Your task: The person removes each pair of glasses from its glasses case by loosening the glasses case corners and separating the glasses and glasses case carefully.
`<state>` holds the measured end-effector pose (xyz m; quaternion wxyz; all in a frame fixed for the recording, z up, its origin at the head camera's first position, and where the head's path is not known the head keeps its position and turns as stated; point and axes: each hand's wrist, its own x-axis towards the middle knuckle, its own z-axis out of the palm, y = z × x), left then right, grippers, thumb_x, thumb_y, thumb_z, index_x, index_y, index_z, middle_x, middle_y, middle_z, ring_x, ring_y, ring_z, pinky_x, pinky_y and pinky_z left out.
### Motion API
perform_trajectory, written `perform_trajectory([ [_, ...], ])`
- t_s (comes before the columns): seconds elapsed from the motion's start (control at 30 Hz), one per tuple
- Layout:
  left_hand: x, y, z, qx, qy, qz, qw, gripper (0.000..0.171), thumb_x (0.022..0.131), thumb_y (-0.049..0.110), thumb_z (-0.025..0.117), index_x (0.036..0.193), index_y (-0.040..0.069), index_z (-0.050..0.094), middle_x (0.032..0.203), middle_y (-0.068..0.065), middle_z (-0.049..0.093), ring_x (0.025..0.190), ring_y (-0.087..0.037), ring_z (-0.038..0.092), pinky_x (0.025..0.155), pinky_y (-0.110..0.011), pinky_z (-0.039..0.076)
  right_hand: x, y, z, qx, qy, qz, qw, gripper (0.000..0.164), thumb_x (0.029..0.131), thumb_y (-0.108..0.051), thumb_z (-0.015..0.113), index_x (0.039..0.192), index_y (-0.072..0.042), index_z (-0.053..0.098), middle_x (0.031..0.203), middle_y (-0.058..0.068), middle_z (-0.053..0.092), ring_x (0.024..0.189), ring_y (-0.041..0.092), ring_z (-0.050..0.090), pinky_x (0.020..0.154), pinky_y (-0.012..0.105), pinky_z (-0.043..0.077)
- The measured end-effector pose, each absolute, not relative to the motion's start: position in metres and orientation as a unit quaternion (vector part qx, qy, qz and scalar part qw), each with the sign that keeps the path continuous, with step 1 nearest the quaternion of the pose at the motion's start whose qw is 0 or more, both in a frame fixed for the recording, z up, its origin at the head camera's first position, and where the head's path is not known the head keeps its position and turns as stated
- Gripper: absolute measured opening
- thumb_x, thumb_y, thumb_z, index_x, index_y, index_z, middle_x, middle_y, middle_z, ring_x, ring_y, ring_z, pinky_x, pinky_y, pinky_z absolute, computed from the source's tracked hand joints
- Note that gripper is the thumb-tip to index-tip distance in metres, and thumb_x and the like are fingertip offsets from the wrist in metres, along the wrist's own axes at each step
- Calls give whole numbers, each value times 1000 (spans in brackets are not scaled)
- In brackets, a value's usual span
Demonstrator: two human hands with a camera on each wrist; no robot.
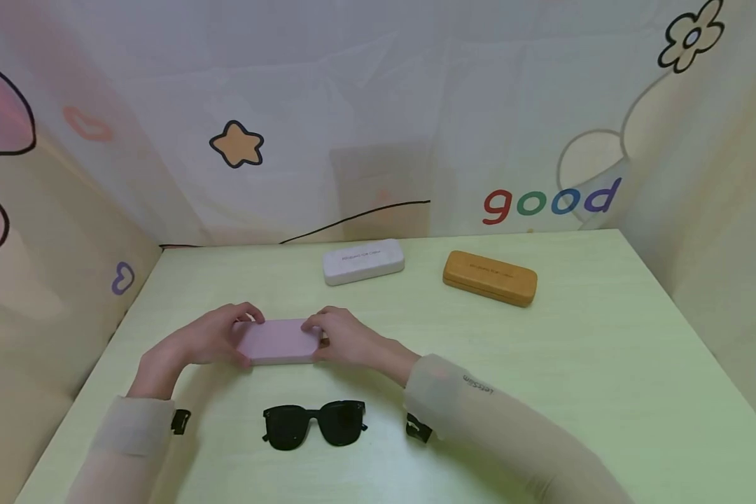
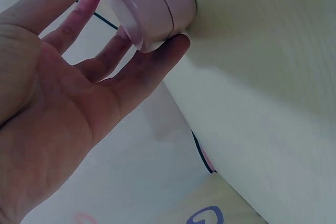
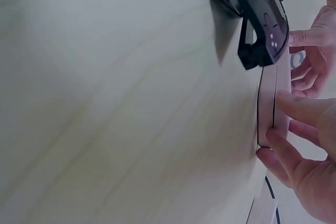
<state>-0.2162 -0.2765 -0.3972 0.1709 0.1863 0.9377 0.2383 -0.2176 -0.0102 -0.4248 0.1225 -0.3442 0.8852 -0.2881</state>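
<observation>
A pink glasses case point(image 1: 280, 341) lies on the table with its lid down. My left hand point(image 1: 211, 336) grips its left end, thumb on the near side and fingertips over the far edge. At the right end, my right hand point(image 1: 353, 339) pinches the case between thumb and fingers. The left wrist view shows the rounded end of the pink case point(image 2: 157, 6) against the fingers, with a seam along it. In the right wrist view the fingertips of the right hand point(image 3: 310, 156) touch both halves by the seam. Black sunglasses point(image 1: 288, 427) rest in front of the case.
Behind, a white glasses case point(image 1: 363, 262) and an orange-brown glasses case point(image 1: 489, 278) lie towards the back of the pale table point(image 1: 605, 364). A printed curtain point(image 1: 378, 105) hangs along the table's back and sides. Small black devices point(image 1: 418, 428) sit under the sleeves.
</observation>
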Motion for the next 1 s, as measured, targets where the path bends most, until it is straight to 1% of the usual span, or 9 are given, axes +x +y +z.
perform_trajectory([
  [0.1, -216, -283, -396, 182, 936, 245, 177, 63, 66, 17, 89, 119, 14, 53, 125, -19, 52, 113, -36, 48, 96, -53, 36, -218, -16, -425, -349, 883, -288, 125, 46, 84, -15, 76, 127, -6, 61, 122, 7, 56, 105, 14, 51, 85, 18, 43],
  [0.27, -216, -290, -395, 183, 931, 256, 185, 63, 67, 16, 88, 120, 13, 53, 128, -20, 51, 115, -37, 47, 97, -54, 35, -218, -21, -426, -352, 885, -280, 122, 47, 84, -17, 76, 127, -7, 61, 122, 6, 56, 103, 13, 51, 85, 18, 42],
  [0.47, -217, -290, -394, 186, 929, 255, 193, 64, 68, 17, 88, 120, 12, 51, 128, -21, 50, 114, -37, 46, 97, -53, 35, -221, -17, -425, -360, 880, -284, 125, 49, 83, -21, 77, 127, -9, 60, 123, 5, 57, 102, 14, 54, 82, 17, 44],
  [0.57, -218, -287, -391, 185, 930, 249, 197, 63, 69, 21, 87, 119, 11, 51, 128, -21, 48, 114, -36, 45, 96, -53, 36, -225, -10, -425, -363, 877, -289, 124, 47, 84, -23, 76, 126, -10, 61, 122, 5, 58, 104, 18, 55, 83, 21, 45],
  [0.67, -218, -282, -390, 178, 934, 240, 196, 60, 73, 31, 84, 119, 11, 51, 128, -21, 46, 113, -36, 44, 94, -54, 37, -231, 1, -424, -358, 878, -295, 118, 41, 87, -23, 73, 124, -9, 62, 120, 6, 59, 106, 21, 56, 87, 27, 45],
  [0.8, -222, -273, -388, 177, 942, 232, 167, 56, 81, 42, 76, 121, 9, 54, 128, -22, 45, 115, -38, 44, 93, -54, 37, -244, 19, -423, -342, 883, -305, 100, 34, 91, -21, 67, 121, -7, 62, 119, 8, 61, 108, 24, 57, 91, 33, 43],
  [0.9, -229, -261, -387, 181, 946, 232, 134, 53, 87, 42, 69, 123, 6, 53, 129, -23, 46, 117, -38, 45, 96, -55, 36, -255, 33, -420, -324, 889, -313, 80, 32, 91, -19, 67, 120, -5, 62, 119, 8, 62, 109, 26, 57, 93, 36, 43],
  [1.0, -239, -246, -385, 183, 948, 236, 110, 52, 91, 40, 65, 126, 4, 52, 131, -21, 45, 119, -37, 44, 98, -53, 35, -266, 48, -417, -298, 899, -314, 60, 32, 91, -18, 66, 119, -4, 62, 119, 9, 62, 111, 27, 55, 95, 38, 41],
])
